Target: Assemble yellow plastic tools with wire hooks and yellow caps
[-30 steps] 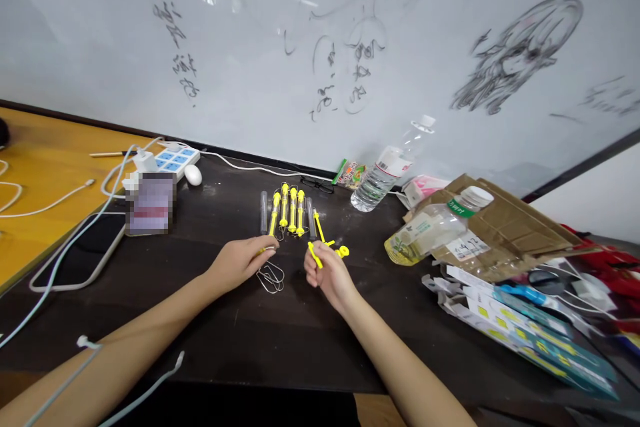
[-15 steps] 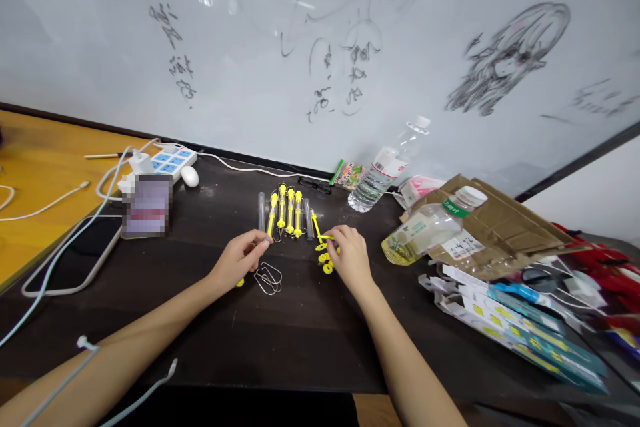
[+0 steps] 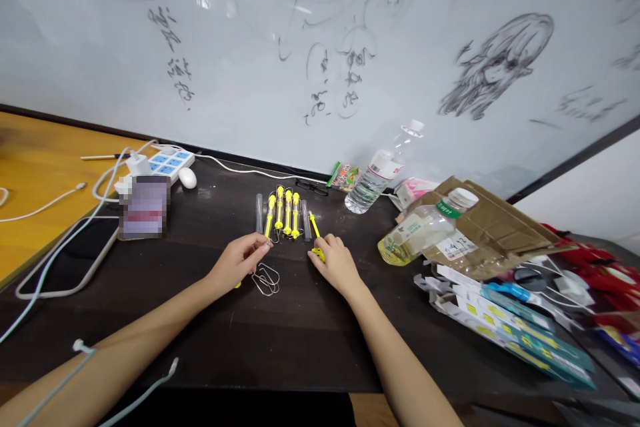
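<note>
My left hand (image 3: 237,261) is closed in a pinch near the lower end of a row of yellow-capped clear tubes (image 3: 288,213); what its fingertips hold is too small to make out. Part of a yellow piece (image 3: 237,285) shows under this hand. Bent wire hooks (image 3: 267,279) lie beside it. My right hand (image 3: 337,265) curls over small yellow plastic parts (image 3: 319,253), with yellow showing between thumb and index finger; its palm hides the rest. A thin yellow rod (image 3: 314,225) lies just beyond. Plain clear tubes (image 3: 259,213) flank the row on either side.
A water bottle (image 3: 373,177), a second bottle (image 3: 425,227), a brown paper bag (image 3: 493,240) and an opened box (image 3: 520,327) stand or lie at the right. Phones (image 3: 70,257), a power strip (image 3: 173,163) and cables are at the left. A whiteboard (image 3: 225,80) rises behind the table.
My right hand has moved slightly left and down over the yellow parts, covering most of them. My left hand keeps its pinch in nearly the same place. The view has shifted slightly.
</note>
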Demonstrator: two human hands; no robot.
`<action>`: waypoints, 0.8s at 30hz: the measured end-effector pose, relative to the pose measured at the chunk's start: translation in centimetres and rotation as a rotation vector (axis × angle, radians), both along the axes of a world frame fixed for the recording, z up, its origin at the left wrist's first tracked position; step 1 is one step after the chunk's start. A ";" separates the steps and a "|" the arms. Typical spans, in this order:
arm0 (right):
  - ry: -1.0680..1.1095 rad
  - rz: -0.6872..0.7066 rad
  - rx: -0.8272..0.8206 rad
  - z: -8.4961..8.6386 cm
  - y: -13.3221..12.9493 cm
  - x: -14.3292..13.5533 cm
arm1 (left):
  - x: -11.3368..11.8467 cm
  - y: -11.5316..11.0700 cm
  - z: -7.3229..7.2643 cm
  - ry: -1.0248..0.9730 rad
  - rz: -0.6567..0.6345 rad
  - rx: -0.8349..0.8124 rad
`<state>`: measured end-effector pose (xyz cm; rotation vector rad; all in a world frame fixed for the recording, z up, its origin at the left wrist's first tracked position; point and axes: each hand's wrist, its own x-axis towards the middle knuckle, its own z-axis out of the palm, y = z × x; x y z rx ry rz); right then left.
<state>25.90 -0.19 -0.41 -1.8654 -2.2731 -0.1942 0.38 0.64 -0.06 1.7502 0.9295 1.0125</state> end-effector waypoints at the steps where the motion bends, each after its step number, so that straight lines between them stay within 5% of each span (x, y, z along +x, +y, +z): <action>1: -0.012 -0.003 -0.004 0.0 -0.1 -0.1 | 0.0 0.0 0.0 0.000 -0.003 -0.001; 10: -0.082 -0.072 -0.050 -0.1 -1.1 -0.8 | 0.0 0.2 -0.4 -0.013 -0.061 -0.012; 15: -0.074 -0.059 -0.011 0.1 -1.2 -0.9 | 0.3 0.3 -0.5 -0.121 -0.098 -0.169; 19: 0.105 0.046 0.099 0.9 -1.4 -1.6 | 0.6 0.2 0.1 -0.280 -0.116 -0.299; 24: 0.496 0.337 -0.036 1.5 -2.7 -3.8 | 0.5 -0.1 1.1 -0.467 -0.117 -0.411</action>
